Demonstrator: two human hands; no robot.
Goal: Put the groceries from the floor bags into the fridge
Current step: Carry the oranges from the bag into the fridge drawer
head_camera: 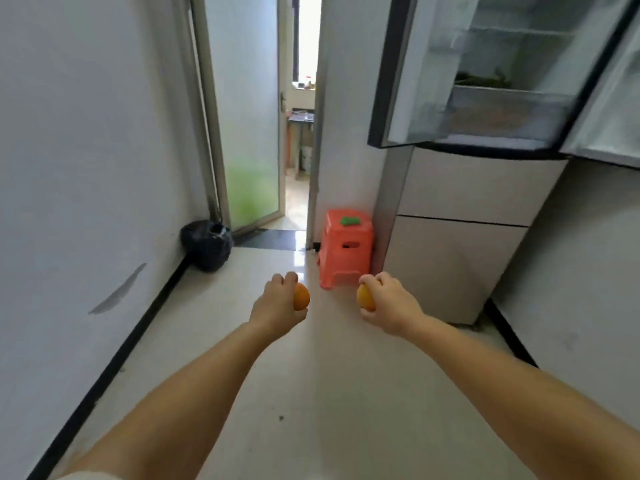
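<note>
No legible text or labels

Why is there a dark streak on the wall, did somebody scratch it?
There is a slanted grey smear low on the left wall. It looks like a scuff or dirt; the picture cannot show whether it is a scratch. Nothing looks spilled.

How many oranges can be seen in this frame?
2. One orange is held in the left hand, the other orange in the right hand. The fridge drawer contents are too blurred to tell.
</note>
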